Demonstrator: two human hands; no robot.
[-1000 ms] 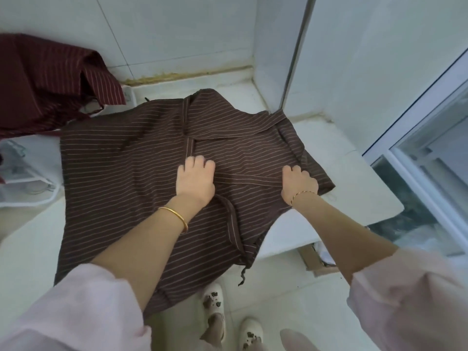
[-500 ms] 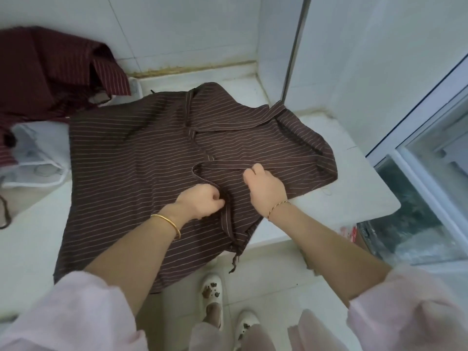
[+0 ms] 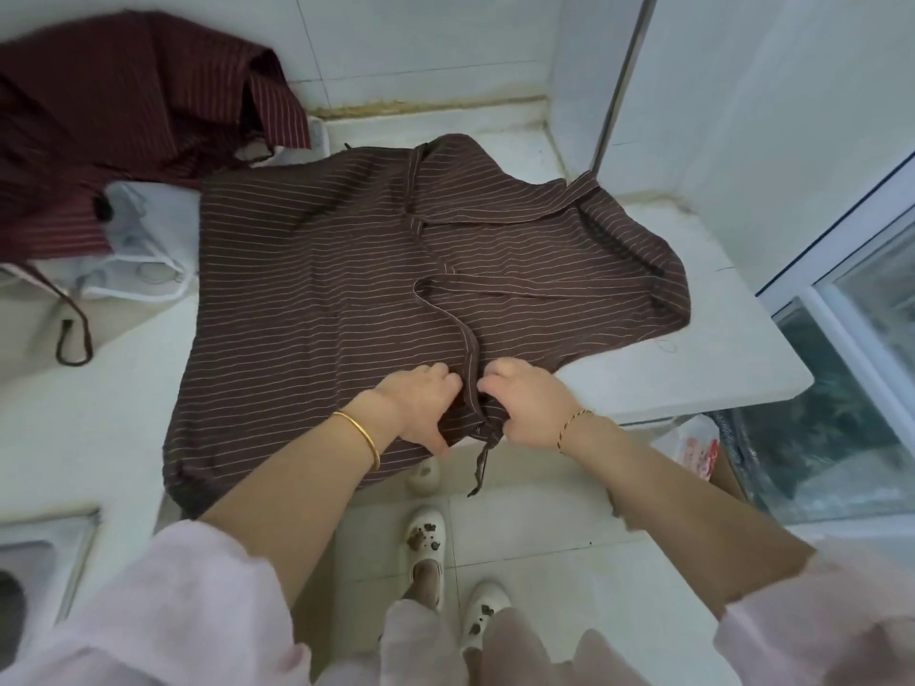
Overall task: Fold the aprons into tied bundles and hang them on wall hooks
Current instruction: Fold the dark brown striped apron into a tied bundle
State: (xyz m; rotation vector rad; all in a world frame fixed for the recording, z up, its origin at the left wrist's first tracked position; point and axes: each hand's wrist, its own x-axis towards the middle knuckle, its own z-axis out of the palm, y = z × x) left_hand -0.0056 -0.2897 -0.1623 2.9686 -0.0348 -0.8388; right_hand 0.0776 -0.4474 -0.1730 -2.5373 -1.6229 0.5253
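Observation:
A brown apron [image 3: 322, 269] with thin pale stripes lies spread on the white counter [image 3: 693, 349], its near edge hanging over the front. One of its straps [image 3: 460, 329] loops across the cloth and runs down to the near edge. My left hand [image 3: 421, 403] and my right hand [image 3: 525, 403] sit close together at that edge, both gripping the cloth on either side of the strap. The strap's loose end [image 3: 480, 467] dangles below the counter. A second, dark red striped apron [image 3: 114, 131] lies bunched at the back left.
White fabric [image 3: 133, 259] lies under the red apron at the left, with a dark cord [image 3: 74, 339] trailing from it. A tiled wall stands behind, a white panel and a glass-fronted case [image 3: 851, 388] at the right. A sink corner [image 3: 39, 561] shows at bottom left.
Both hands have slid toward me from the apron's middle to its near edge and closed on the cloth beside the strap. The strap now lies in a loose loop.

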